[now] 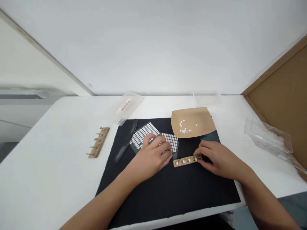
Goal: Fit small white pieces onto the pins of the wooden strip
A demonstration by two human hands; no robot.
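Observation:
My right hand [214,158] pinches the right end of a tan strip [185,160] between thumb and fingers. Along this strip sits a row of small metal pieces, several with white ovals on them. My left hand [153,156] rests with curled fingers over two dark sheets of white oval stickers, a left sheet [145,132] and a right sheet [173,140]. Its fingertips touch or hover just over the sheets; what they hold, if anything, is hidden. Both hands are above a black mat [168,198].
A brown paper tray [196,118] holds loose white ovals. A dark curved tool [126,140] lies on the mat's left side. Further left is another tan strip [99,142] with metal pieces. A clear bag [129,107] and clear plastic boxes [268,137] stand around.

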